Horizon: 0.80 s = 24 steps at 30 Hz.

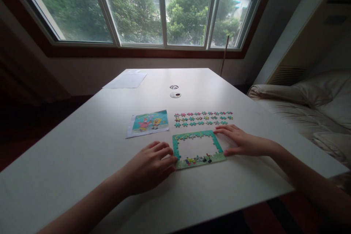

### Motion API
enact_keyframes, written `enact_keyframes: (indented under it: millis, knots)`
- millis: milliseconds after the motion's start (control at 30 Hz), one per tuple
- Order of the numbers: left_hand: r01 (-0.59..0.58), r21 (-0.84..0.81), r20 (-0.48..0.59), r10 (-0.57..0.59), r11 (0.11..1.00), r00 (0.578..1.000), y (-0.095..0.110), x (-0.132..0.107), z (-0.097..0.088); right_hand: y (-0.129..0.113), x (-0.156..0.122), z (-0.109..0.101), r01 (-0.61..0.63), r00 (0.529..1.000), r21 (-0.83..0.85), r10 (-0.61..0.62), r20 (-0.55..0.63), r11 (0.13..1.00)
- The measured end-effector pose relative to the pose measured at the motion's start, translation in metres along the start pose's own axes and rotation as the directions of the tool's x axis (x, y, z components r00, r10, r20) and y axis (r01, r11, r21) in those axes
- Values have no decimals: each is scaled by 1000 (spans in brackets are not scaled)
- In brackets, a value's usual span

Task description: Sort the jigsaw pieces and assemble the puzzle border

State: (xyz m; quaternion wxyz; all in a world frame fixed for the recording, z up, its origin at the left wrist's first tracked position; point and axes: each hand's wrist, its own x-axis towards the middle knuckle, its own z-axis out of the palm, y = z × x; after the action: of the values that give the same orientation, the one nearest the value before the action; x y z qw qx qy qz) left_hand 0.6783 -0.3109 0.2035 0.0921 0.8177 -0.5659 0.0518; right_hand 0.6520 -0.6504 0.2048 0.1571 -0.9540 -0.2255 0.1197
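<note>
A jigsaw border (199, 163) of joined pieces lies flat on the white table, green and teal with small cartoon figures along its near side. White tabletop shows through its middle. My left hand (155, 164) rests at the border's left edge, fingers loosely bent and fingertips against the near left corner. On the other side, my right hand (241, 142) has its fingers spread, index finger by the far right corner and thumb by the lower right edge. Beyond the border, loose jigsaw pieces (201, 123) lie in three rows. A printed cartoon picture (149, 122) lies left of them.
The white table (82, 131) narrows toward a window (161, 11). White paper (126, 79) lies at its far left. Two round inserts (175, 95) sit in the tabletop's far middle. A cushioned light-coloured seat (296, 104) stands to the right, and a thin stick (225, 55) leans beneath the window.
</note>
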Motion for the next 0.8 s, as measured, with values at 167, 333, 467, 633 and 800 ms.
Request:
enact_keyframes:
  millis: [167,333,467,633,800]
  knots:
    - [19,7,5,-19,1000,1000,1,1,0,1,0,1,-1,1000,0,1,4,1000]
    - [29,8,9,-29,1000,1000,0,0,-2,0,0,0,-8,1000,0,8,1,1000]
    - [31,14,-9,-31,999,999,-1,-1,-3,0,0,0,2,1000,-10,-2,-1,1000]
    - [46,44,-7,-45,998,999,-3,-2,1,2,0,1,7,1000,-12,-7,-8,1000]
    - [78,86,-20,-77,993,997,-4,-1,4,3,0,2,12,1000,-7,-12,-5,1000]
